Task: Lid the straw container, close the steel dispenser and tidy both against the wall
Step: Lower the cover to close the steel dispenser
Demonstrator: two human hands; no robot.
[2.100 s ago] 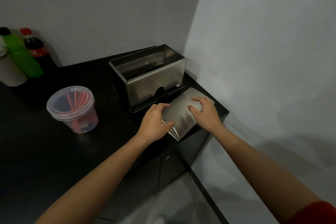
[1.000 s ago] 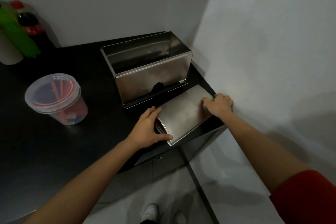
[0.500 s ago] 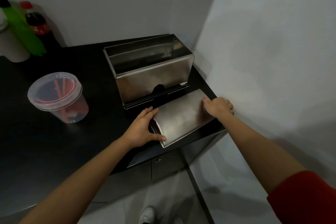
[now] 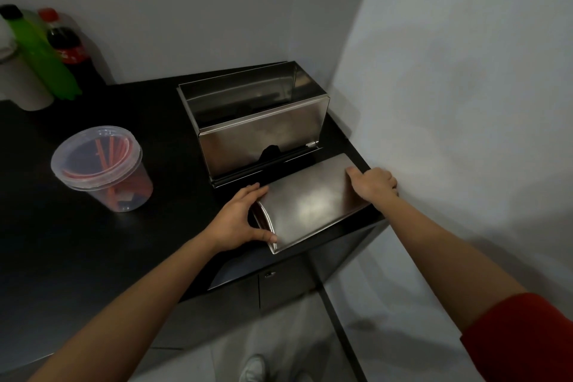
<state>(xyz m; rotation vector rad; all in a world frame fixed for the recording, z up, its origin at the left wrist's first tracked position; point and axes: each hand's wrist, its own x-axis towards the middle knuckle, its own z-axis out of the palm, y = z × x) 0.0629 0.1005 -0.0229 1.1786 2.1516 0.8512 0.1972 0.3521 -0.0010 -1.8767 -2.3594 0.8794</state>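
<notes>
The steel dispenser stands open on the black counter, near the corner of the walls. Its curved steel cover lies in front of it at the counter's front right edge. My left hand grips the cover's left end, thumb on the near edge. My right hand holds the cover's right end, close to the right wall. The clear round straw container with red straws inside stands to the left, its clear lid on top.
A green bottle, a cola bottle and a white vessel stand at the back left against the wall. The right wall is very near my right hand. Below the counter is a dark cabinet door.
Both hands went from resting on top of the cover to gripping its two ends. The cover has barely shifted since half a second ago.
</notes>
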